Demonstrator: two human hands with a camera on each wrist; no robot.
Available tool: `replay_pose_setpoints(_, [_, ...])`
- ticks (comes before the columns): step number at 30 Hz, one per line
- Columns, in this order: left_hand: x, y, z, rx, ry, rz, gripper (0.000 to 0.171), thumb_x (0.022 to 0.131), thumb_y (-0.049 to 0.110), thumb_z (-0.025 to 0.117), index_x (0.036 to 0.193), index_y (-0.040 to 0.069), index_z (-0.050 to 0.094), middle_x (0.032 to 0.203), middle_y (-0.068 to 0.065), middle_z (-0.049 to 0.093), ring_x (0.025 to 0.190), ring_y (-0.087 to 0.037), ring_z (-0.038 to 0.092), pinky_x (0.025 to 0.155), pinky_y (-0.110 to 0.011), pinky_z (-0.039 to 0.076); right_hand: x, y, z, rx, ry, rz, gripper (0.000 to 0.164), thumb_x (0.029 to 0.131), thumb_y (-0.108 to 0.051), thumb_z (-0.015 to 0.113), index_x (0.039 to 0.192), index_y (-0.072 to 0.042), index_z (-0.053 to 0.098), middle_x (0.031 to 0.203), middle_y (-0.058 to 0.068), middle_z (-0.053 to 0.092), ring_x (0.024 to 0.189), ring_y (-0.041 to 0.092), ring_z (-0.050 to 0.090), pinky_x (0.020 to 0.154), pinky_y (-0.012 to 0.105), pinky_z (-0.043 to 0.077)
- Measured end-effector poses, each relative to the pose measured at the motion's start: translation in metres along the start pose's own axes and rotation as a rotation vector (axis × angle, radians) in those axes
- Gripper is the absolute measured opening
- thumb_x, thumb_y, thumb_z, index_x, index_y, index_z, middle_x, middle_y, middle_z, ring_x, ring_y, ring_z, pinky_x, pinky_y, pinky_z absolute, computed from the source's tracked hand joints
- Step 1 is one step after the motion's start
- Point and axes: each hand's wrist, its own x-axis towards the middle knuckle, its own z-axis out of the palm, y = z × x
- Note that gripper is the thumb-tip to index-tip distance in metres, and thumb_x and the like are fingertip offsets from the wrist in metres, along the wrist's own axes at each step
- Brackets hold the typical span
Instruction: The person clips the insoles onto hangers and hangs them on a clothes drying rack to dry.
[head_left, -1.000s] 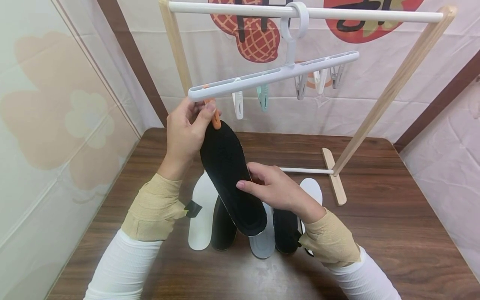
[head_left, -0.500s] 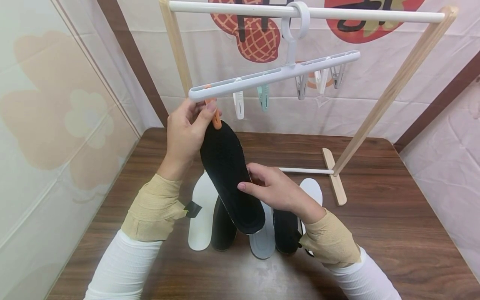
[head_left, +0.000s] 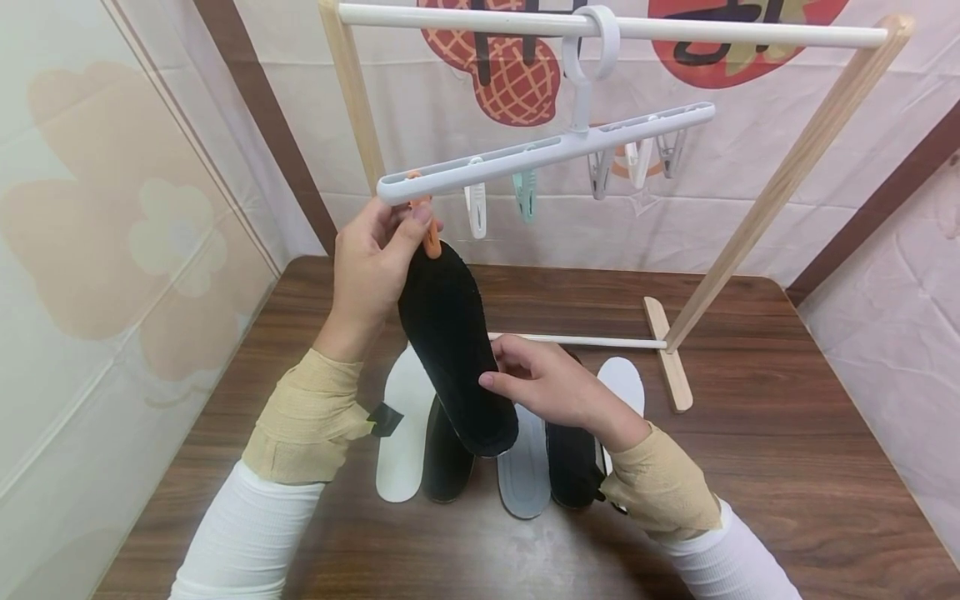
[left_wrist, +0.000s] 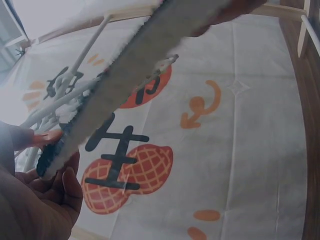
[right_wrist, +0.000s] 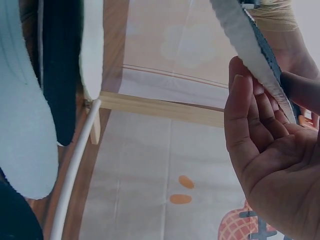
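Note:
A black insole (head_left: 450, 333) with a white underside hangs slanted under the left end of a white clip hanger (head_left: 540, 150). At its top edge sits an orange clothespin (head_left: 431, 237), which my left hand (head_left: 371, 267) pinches between thumb and fingers. Lower down, my right hand (head_left: 558, 387) holds the insole's right edge, thumb on the black face. Seen from the right wrist, the fingers (right_wrist: 240, 112) lie along the white underside. The left wrist view shows the insole (left_wrist: 125, 75) edge-on, its end between the left hand's fingers and thumb.
On the wooden table (head_left: 765, 492) lie a white insole (head_left: 401, 433), a grey insole (head_left: 525, 475), a black insole (head_left: 573, 467) and others. The hanger hangs from a rack's white bar (head_left: 712, 31). Several clothespins, including a mint one (head_left: 525, 196), hang to the right.
The insole's lower end has swung a little left and up. My right hand has moved slightly down along its edge. My left hand has stayed at the orange clothespin.

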Motion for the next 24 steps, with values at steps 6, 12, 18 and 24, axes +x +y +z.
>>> replay_pose_setpoints(6, [0.000, 0.001, -0.001, -0.001, -0.002, 0.009, 0.034, 0.100, 0.015, 0.063, 0.132, 0.001, 0.060, 0.076, -0.001, 0.061, 0.076, -0.021, 0.061, 0.093, -0.033, 0.052, -0.002, 0.007, 0.002, -0.027, -0.021, 0.038, 0.009, 0.098, -0.023, 0.067, 0.103, -0.017, 0.062, 0.078, -0.008, 0.060, 0.071, 0.011, 0.055, 0.063, 0.029, 0.044])
replay_pose_setpoints(12, [0.000, 0.001, -0.001, -0.014, -0.013, -0.004, 0.035, 0.101, 0.014, 0.062, 0.133, 0.001, 0.059, 0.076, -0.002, 0.061, 0.077, -0.021, 0.061, 0.095, -0.034, 0.053, -0.006, 0.013, 0.003, -0.021, -0.022, 0.047, 0.016, 0.098, -0.022, 0.067, 0.112, -0.015, 0.064, 0.092, -0.005, 0.068, 0.085, 0.011, 0.062, 0.076, 0.030, 0.049])
replay_pose_setpoints(18, [0.000, 0.000, -0.001, -0.062, -0.018, -0.023, 0.036, 0.101, 0.011, 0.061, 0.134, 0.000, 0.058, 0.076, -0.003, 0.060, 0.079, -0.022, 0.060, 0.095, -0.034, 0.052, -0.010, 0.020, 0.002, 0.004, -0.033, 0.069, 0.019, 0.098, -0.021, 0.067, 0.115, -0.014, 0.063, 0.105, -0.003, 0.070, 0.100, 0.009, 0.066, 0.086, 0.033, 0.052])
replay_pose_setpoints(24, [0.001, 0.000, -0.002, -0.075, -0.029, -0.027, 0.035, 0.101, 0.012, 0.061, 0.134, 0.001, 0.058, 0.077, -0.004, 0.060, 0.076, -0.023, 0.059, 0.096, -0.035, 0.052, -0.014, 0.026, 0.003, 0.011, -0.037, 0.113, 0.022, 0.097, -0.021, 0.067, 0.118, -0.015, 0.063, 0.110, -0.002, 0.069, 0.105, 0.013, 0.068, 0.089, 0.035, 0.052])
